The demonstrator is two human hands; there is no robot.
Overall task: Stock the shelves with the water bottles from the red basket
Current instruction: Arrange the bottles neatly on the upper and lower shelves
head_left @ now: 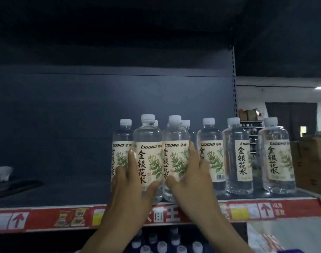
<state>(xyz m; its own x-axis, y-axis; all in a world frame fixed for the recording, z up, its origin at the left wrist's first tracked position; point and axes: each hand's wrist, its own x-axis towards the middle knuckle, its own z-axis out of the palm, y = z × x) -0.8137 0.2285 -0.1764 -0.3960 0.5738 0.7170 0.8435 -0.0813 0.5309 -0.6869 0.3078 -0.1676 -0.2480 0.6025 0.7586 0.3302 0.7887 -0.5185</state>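
Dark metal backing closes off the shelf [55,190], whose front edge carries a red price strip [46,218] with arrows and labels. Clear water bottles with white caps and cream flower labels stand upright on it, from the centre of the view out toward 3 o'clock.

The left hand [130,190] grips the first front bottle [147,152], its thumb curled across the lower label and its fingers round the far side at 9 o'clock. The right hand [190,181] grips the second front bottle [175,152] the same way, mirrored. These two bottles touch each other side by side, at the shelf's front edge.

Just behind them stand more bottles, caps showing. Three further bottles [237,152] stand in a row toward 3 o'clock, slightly apart.

At 9 o'clock a pale white object [0,172] lies on the shelf. Cardboard boxes [311,161] sit at 3 o'clock beyond the shelf end. At 6 o'clock, capped bottles on the lower shelf [161,243] show from above.
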